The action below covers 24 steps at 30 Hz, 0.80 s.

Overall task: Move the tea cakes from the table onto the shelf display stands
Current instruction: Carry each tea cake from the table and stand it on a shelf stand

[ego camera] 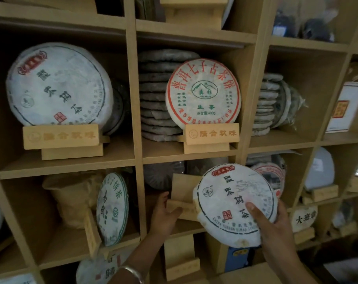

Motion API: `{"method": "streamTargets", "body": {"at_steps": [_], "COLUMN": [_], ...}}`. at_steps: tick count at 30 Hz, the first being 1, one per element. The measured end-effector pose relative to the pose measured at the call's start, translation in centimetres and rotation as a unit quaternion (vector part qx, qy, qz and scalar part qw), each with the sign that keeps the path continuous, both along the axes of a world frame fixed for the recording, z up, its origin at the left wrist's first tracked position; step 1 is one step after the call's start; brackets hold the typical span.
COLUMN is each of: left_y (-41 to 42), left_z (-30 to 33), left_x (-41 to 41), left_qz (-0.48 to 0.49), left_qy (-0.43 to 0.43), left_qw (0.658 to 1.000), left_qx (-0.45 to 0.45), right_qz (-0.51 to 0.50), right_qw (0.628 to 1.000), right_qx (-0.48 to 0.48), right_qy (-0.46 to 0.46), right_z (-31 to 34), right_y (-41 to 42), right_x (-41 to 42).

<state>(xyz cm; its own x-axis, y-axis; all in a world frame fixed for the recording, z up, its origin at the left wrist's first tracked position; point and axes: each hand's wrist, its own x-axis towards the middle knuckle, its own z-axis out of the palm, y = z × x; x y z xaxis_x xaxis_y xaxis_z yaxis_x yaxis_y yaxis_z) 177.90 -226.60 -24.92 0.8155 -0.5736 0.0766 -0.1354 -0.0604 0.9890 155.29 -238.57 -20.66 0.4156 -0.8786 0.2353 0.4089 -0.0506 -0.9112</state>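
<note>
My right hand [276, 224] grips a round tea cake [229, 201] wrapped in white paper with dark characters, thumb across its face, in front of the lower middle shelf compartment. My left hand [163, 214] holds the front bar of a bare wooden display stand [181, 193] in that compartment, just left of the cake. The cake hides the stand's right part. Two other tea cakes sit on stands above: a white one [57, 85] at upper left and a red-lettered one [202, 91] in the middle.
The wooden shelf unit [139, 158] fills the view. Stacks of dark unwrapped cakes [155, 99] stand behind the red-lettered cake, more wrapped cakes [112, 208] fill the lower compartments, and a white box [346, 107] sits at far right. Another bare stand [180, 257] is lower down.
</note>
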Motion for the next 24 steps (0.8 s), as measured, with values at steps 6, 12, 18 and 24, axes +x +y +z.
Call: {"method": "streamTargets", "body": {"at_steps": [6, 12, 18, 24], "left_y": [-2.2, -2.3, -0.8, 1.4], "left_z": [-0.8, -1.6, -1.9, -0.9], "left_x": [1.9, 2.0, 0.8, -0.6], "left_qz": [-0.032, -0.04, -0.087, -0.096], "left_qy": [0.045, 0.061, 0.063, 0.07], "left_qw": [0.998, 0.996, 0.994, 0.992], "left_qx": [0.031, 0.041, 0.026, 0.035], "right_qz": [-0.004, -0.021, -0.015, 0.0], "right_qw": [1.0, 1.0, 1.0, 1.0], "right_qx": [-0.003, -0.01, -0.016, -0.02], "right_qy": [-0.003, 0.01, 0.003, -0.009], "right_z": [0.3, -0.2, -0.2, 0.6], "right_y": [-0.6, -0.8, -0.1, 0.5], "right_x": [-1.5, -2.5, -2.2, -2.0]}}
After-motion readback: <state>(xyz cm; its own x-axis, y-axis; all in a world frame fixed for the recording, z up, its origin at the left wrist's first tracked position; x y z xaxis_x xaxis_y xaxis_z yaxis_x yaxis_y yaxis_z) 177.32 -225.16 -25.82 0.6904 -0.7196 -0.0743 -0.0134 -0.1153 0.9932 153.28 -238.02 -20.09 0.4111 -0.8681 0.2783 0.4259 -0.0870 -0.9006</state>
